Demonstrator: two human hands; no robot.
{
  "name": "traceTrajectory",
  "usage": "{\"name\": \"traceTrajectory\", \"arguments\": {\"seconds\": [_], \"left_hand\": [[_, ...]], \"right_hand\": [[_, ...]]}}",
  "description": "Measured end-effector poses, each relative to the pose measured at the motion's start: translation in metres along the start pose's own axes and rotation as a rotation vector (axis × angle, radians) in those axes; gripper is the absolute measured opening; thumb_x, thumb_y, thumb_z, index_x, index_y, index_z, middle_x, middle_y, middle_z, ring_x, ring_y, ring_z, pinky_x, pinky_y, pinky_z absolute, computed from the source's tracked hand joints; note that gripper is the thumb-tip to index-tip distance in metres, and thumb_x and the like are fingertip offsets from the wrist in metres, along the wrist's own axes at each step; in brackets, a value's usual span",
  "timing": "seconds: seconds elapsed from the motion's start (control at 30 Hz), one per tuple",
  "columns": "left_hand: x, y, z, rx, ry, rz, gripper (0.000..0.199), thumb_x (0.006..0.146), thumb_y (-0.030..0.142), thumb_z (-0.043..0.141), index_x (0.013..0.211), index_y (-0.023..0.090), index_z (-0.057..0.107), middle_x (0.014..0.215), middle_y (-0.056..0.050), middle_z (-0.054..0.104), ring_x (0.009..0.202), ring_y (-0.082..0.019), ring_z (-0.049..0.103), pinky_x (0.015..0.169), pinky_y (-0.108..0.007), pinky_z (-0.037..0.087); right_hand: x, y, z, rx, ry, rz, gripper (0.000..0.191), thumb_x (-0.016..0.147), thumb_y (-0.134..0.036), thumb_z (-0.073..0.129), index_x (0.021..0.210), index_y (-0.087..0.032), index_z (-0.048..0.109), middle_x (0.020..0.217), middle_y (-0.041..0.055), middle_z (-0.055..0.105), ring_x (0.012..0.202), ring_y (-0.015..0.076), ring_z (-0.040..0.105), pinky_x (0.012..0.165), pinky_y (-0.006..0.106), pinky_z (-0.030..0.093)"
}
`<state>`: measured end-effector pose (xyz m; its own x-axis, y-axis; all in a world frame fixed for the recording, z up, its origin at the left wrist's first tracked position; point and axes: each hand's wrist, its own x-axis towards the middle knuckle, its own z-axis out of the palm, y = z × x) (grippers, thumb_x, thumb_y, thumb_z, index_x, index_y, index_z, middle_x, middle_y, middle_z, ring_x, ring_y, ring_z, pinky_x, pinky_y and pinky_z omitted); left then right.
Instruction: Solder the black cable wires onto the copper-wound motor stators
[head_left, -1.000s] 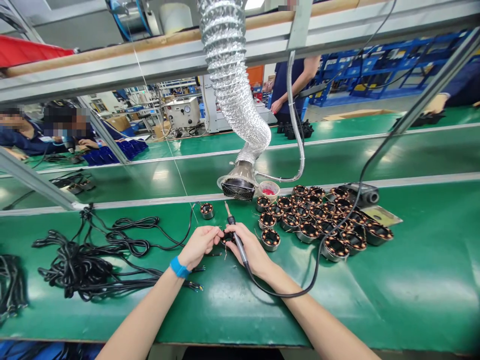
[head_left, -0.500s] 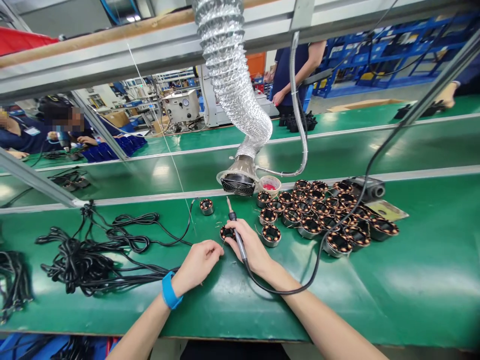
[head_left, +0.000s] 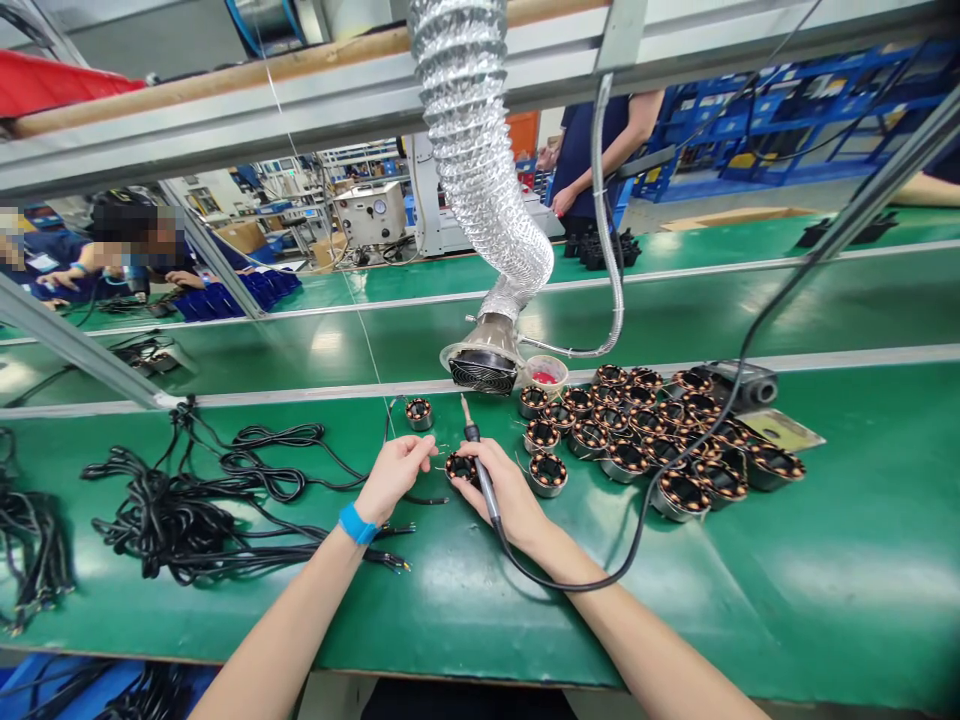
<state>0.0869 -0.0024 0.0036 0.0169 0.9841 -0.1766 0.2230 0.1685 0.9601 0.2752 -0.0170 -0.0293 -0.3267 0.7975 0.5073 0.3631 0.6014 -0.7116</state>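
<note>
My right hand [head_left: 516, 502] grips a soldering iron [head_left: 487, 488], its tip pointing away from me. The thumb and fingers of that hand also rest against a motor stator [head_left: 458, 466] with copper windings on the bench. Just left of this stator, my left hand [head_left: 394, 477] has its thumb and fingertips pinched together; whatever may be between them is too small to make out. Thin wire ends stick out near those fingertips. Beyond the left hand stands another stator [head_left: 419, 414], with a black cable running close to it.
Several stators [head_left: 625, 459] crowd the green bench [head_left: 480, 620] on the right. Bundled black cables [head_left: 161, 515] lie at left. A fume extraction hood [head_left: 484, 365] hangs ahead, beside a small tub [head_left: 545, 373]. The iron's cord [head_left: 637, 520] loops across my right forearm. People work beyond the bench.
My left hand has moved up and away from me, from the near side of the stator to its left. My right hand keeps the soldering iron in place. The view has shifted slightly.
</note>
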Motion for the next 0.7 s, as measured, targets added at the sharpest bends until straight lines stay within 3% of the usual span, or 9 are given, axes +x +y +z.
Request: {"name": "traceTrajectory", "arguments": {"seconds": [0.27,0.4,0.53,0.63,0.7], "left_hand": [[0.011,-0.003,0.013,0.057,0.033,0.179,0.035,0.076,0.047,0.066,0.065,0.014,0.058,0.06,0.002,0.054,0.054,-0.009,0.043,0.053,-0.022,0.032],[0.006,-0.004,0.008,0.114,0.1,0.239,0.036,0.077,0.047,0.066,0.068,0.013,0.062,0.061,0.001,0.055,0.057,-0.011,0.043,0.056,-0.023,0.033],[-0.015,0.001,-0.011,0.043,0.027,0.177,0.042,0.085,0.053,0.058,0.089,0.012,0.07,0.083,-0.005,0.064,0.054,-0.009,0.042,0.053,-0.023,0.034],[-0.038,-0.003,-0.025,0.078,-0.031,0.272,0.044,0.092,0.051,0.048,0.084,0.015,0.071,0.114,-0.011,0.063,0.071,-0.013,0.055,0.066,-0.025,0.044],[-0.052,-0.011,-0.03,0.215,0.014,0.344,0.045,0.097,0.048,0.041,0.083,0.017,0.07,0.103,-0.01,0.067,0.076,-0.016,0.059,0.071,-0.026,0.046]], "right_hand": [[0.001,-0.001,0.005,-0.024,0.067,-0.004,0.031,0.084,-0.013,0.061,0.112,-0.025,0.053,0.1,0.0043,0.057,0.086,0.0187,0.059,0.078,0.031,0.05],[0.001,0.0,0.005,-0.016,0.075,-0.009,0.031,0.084,-0.013,0.06,0.111,-0.025,0.053,0.1,0.0043,0.056,0.085,0.019,0.059,0.078,0.032,0.051],[0.001,0.001,0.005,-0.009,0.067,0.008,0.028,0.085,-0.013,0.06,0.11,-0.025,0.052,0.1,0.0041,0.055,0.087,0.0197,0.06,0.081,0.033,0.051],[0.001,0.003,0.006,-0.011,0.073,0.013,0.027,0.086,-0.014,0.06,0.109,-0.026,0.052,0.1,0.0042,0.055,0.088,0.0202,0.06,0.081,0.034,0.051],[0.001,0.003,0.007,-0.013,0.085,0.009,0.027,0.086,-0.015,0.061,0.109,-0.026,0.053,0.1,0.0041,0.055,0.088,0.0201,0.06,0.08,0.034,0.052]]}}
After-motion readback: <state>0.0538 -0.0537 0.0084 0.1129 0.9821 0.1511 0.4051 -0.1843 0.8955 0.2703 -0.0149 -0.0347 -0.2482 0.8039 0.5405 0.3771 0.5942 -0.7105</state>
